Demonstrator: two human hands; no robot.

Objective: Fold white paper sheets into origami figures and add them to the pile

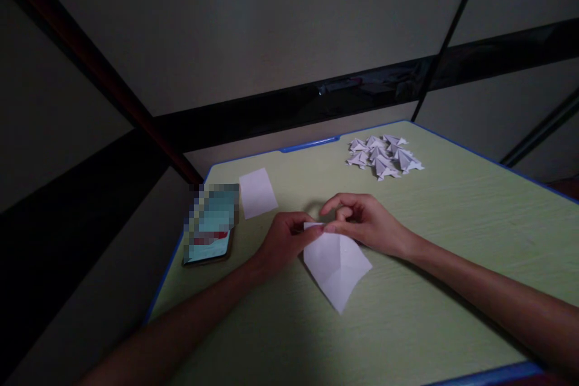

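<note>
Together your left hand (284, 238) and right hand (362, 223) pinch the top edge of a creased white paper sheet (335, 265) lying mid-table (452, 241), fingers curled closed on it, folded paper frogs (384, 155) well apart

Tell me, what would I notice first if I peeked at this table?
Most likely the two hands in the middle of the green table: the left hand and right hand both pinch the top edge of a folded white paper. Next, the pile of little folded paper figures at the far right, then the phone by the left edge beside a blank sheet.
</note>
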